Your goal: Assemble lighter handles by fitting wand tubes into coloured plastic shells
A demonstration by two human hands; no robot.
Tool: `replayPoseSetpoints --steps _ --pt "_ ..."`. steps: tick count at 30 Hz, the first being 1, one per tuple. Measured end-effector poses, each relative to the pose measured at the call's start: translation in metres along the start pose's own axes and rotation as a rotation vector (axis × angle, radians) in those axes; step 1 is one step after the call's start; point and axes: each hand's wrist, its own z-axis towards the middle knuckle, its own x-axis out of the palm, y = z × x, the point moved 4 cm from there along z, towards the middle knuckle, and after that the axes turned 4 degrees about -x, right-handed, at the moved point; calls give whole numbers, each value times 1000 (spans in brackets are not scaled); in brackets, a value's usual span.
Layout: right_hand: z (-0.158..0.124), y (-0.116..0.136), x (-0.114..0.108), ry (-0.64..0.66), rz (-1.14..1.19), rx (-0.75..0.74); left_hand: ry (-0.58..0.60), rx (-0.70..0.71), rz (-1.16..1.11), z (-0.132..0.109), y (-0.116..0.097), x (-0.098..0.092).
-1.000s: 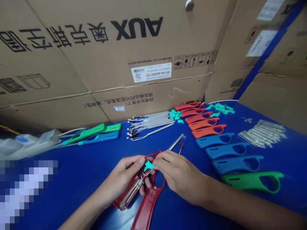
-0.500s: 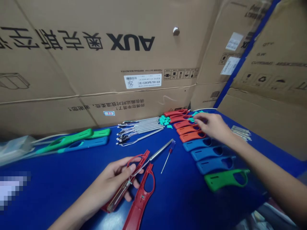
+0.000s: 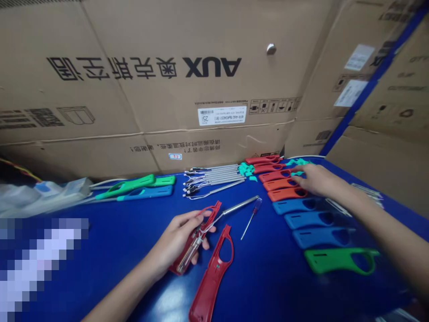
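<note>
In the head view, your left hand clamps the red shell half above the table, thumb on top and fingers wrapped beneath; the open side faces up, with the clear tube lying inside. Thin white wires lead from the shell to the metal rod, which projects past the nose. Maintain this grip level and still, so that the tube does not roll out and the wires are not pulled. Your right hand is at the turquoise pieces, fingers bent; whether a piece is pinched between them cannot be told. Take a single piece by its edge, and lift clear of the orange shell halves so that the row is not disturbed. The matching red half lies on the table just beside your left hand; leave it there. The rod's far end appears close to the screwdriver; avoid swinging the rod against it.
</note>
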Motion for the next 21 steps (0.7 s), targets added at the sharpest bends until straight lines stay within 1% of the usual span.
replayPoseSetpoints --steps 2,4,6,8,9,10,12,16,19,21 --pt "-27 43 -2 -37 83 -171 -6 10 5 -1 -2 -1" --pt "-63 91 -1 -64 251 -430 -3 20 19 -2 -2 -1" --pt "-96 132 4 -65 319 -616 4 35 40 -4 -2 0" --pt "-118 163 15 0 335 -743 11 60 62 -5 -1 1" --pt "-123 174 23 47 332 -773 15 77 72 -5 0 2" --pt "-125 181 31 78 336 -787 19 97 81 -6 0 3" --pt "-121 188 44 104 404 -776 34 136 98 -6 0 6" --pt "-106 182 65 105 763 -660 79 191 131 -6 1 9" --pt "-102 178 77 168 998 -589 85 192 159 -7 1 10" --pt "-102 178 81 226 1129 -559 70 189 173 -8 -1 10"
